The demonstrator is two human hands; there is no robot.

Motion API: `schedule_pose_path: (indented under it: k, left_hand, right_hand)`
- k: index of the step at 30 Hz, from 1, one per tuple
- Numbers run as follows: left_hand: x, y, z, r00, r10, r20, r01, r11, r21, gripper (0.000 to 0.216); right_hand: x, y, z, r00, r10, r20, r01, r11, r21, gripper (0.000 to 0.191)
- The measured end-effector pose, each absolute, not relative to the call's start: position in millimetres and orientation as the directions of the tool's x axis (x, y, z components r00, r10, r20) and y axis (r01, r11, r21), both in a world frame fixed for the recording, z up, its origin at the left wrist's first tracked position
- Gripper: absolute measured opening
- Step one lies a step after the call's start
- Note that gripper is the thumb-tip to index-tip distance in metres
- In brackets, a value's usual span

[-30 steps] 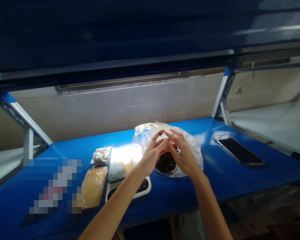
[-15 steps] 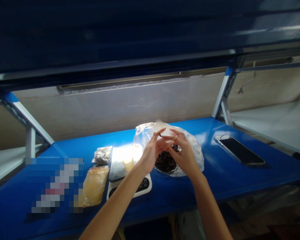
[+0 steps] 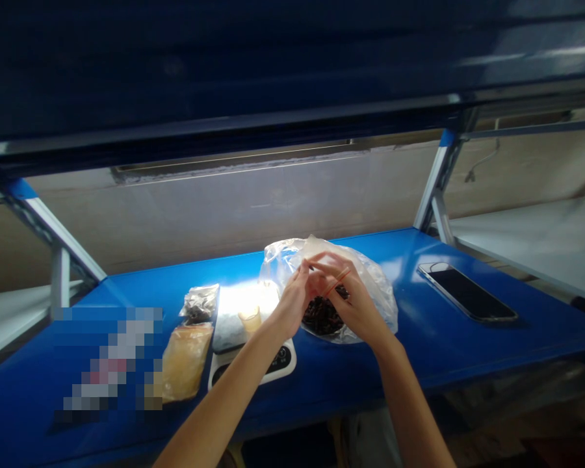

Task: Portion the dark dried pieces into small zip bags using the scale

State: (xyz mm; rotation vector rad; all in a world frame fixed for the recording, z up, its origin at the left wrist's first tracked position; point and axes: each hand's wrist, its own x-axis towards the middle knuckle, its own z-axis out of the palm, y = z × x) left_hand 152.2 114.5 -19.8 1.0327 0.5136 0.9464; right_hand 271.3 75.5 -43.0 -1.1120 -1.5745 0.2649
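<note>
My left hand [image 3: 295, 296] and my right hand [image 3: 353, 292] meet above an open clear plastic bag [image 3: 383, 299] of dark dried pieces [image 3: 324, 317]. Between them they hold a small translucent plastic bag [image 3: 312, 245], its pale corner rising behind the fingers. Thin reddish lines, like a zip strip, cross by the right fingers. Both hands have their fingers bent and pinched, and a tiny dark spot shows at the left fingertips. Left of the hands is a white digital scale [image 3: 285, 365] with a small yellowish cup [image 3: 249, 318] on its plate.
Further left lie a yellowish packet [image 3: 188, 364] and a silvery packet [image 3: 201, 302] with dark contents. A blurred-out item [image 3: 110, 364] is beyond them. A phone [image 3: 468, 292] rests at the right of the blue table [image 3: 419, 364]. A dark shelf [image 3: 273, 78] overhangs the table.
The fingers of my right hand have curled in and lowered slightly towards my left fingertips. The small bag has shifted a little between them. Items on the table have stayed put.
</note>
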Motion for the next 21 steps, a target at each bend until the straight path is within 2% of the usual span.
schedule_pose_path:
  k: [5,11,15,21]
  left_hand:
    - [147.7,117.0,-14.1,0.459,0.884,0.089,-0.43,0.134,0.893,0.047]
    - [147.0,117.3,-15.2,0.474,0.874,0.104,-0.382,0.098,0.919,0.047]
    - [147.3,118.2,-19.2,0.477,0.872,0.111,-0.378,0.089,0.921,0.05]
    - [147.6,120.1,-19.6,0.461,0.88,0.116,-0.376,0.076,0.923,0.053]
  right_hand:
    - [270.3,75.6,-40.7,0.071,0.755,0.652,0.525,0.527,-0.668,0.022]
    - [269.7,73.9,-38.5,0.012,0.753,0.658,0.505,0.563,-0.654,0.026]
    - [269.1,73.1,-36.8,-0.05,0.791,0.61,0.479,0.554,-0.68,0.028]
    - [272.7,76.7,-43.6,0.05,0.774,0.631,0.527,0.517,-0.675,0.025]
